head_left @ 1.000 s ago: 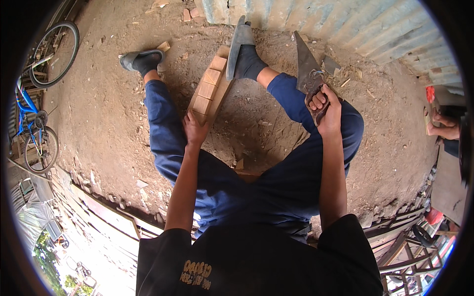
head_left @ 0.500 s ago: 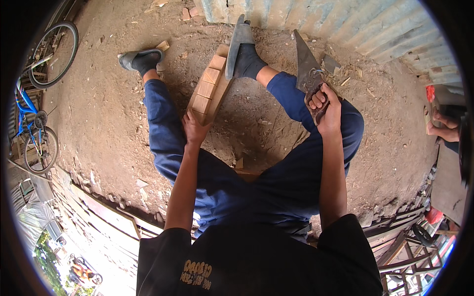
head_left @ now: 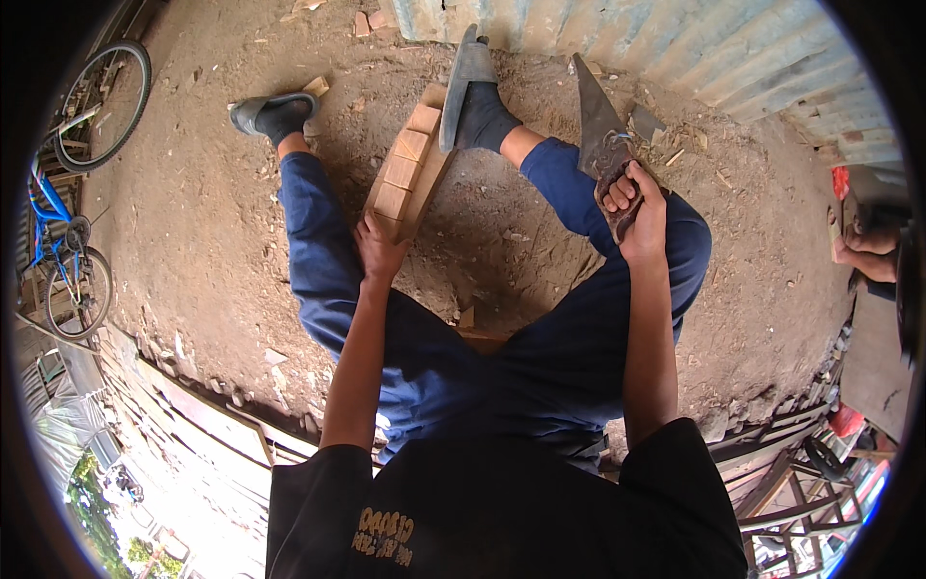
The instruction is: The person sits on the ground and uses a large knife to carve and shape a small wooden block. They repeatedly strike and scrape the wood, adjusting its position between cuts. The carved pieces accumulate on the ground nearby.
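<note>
While the left hand (head_left: 378,246) grips the near end of the notched plank (head_left: 410,172), the plank lies on the dirt, its far end under a slipper (head_left: 465,79). Right of the plank, the right hand (head_left: 635,207) is closed around a saw (head_left: 603,145), blade pointing away.

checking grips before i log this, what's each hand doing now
left hand: closed on the wood block
right hand: closed on the saw handle

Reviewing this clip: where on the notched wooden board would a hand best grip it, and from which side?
Probably the near end, from the person's side. The wooden board runs lengthwise away between the legs, its far end braced by the right foot, so only the near end is free; the left hand already grips there.
</note>
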Motion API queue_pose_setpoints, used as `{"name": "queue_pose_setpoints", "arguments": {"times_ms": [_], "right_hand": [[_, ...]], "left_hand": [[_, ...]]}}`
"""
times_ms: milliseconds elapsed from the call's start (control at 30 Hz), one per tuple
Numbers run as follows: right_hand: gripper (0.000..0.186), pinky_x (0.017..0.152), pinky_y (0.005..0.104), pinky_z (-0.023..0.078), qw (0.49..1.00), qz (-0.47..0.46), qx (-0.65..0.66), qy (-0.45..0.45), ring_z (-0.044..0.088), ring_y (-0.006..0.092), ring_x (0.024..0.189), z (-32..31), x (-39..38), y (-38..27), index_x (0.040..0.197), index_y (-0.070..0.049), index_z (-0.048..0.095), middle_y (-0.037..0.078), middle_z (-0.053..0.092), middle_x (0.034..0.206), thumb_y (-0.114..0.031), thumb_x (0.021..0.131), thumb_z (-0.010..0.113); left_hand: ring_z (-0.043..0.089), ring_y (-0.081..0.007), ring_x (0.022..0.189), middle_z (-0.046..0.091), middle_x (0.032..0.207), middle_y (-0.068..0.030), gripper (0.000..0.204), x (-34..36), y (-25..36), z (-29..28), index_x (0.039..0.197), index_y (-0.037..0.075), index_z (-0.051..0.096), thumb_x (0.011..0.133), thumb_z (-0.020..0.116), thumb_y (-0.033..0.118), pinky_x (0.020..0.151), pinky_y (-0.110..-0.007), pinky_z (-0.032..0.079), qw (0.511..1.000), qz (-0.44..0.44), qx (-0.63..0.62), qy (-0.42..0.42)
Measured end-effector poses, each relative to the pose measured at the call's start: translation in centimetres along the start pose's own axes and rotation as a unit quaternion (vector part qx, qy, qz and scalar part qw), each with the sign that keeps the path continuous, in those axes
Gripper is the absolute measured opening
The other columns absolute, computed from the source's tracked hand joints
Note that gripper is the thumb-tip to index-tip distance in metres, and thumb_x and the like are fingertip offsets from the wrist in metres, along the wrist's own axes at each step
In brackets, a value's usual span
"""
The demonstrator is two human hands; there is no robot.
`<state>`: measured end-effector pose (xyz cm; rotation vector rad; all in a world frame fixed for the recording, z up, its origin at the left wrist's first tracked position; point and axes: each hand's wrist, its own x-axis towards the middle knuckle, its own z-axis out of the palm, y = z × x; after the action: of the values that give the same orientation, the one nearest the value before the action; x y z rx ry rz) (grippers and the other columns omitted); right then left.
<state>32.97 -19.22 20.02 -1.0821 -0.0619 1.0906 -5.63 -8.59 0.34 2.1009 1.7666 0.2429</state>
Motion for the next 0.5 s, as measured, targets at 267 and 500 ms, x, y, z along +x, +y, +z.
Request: {"name": "queue_pose_setpoints", "arguments": {"times_ms": [267,500], "right_hand": [[0.014,0.058,0.0272,0.039,1.0,0.008,0.002,0.008,0.041,0.0084,0.059,0.11,-0.01,-0.12,0.091,-0.012,0.052,-0.005,0.038,0.067,-0.019,0.102,0.058],[0.014,0.058,0.0273,0.039,1.0,0.009,-0.004,0.018,0.042,0.0088,0.059,0.28,-0.1,-0.17,0.091,-0.013,0.051,-0.005,0.039,0.067,-0.018,0.101,0.058]], "left_hand": [[0.047,-0.0465,0.121,0.049,0.13,-0.0289,0.107,0.09,-0.01,0.09,0.145,-0.004,0.033,0.062,0.094,0.022,0.108,-0.052,0.039,1.0,-0.008,0.001,-0.003],[0.047,-0.0465,0.12,0.049,0.13,-0.0287,0.107,0.04,0.16,0.05,0.145,-0.004,0.033,0.062,0.094,0.022,0.109,-0.052,0.039,1.0,-0.008,0.005,-0.005]]}}
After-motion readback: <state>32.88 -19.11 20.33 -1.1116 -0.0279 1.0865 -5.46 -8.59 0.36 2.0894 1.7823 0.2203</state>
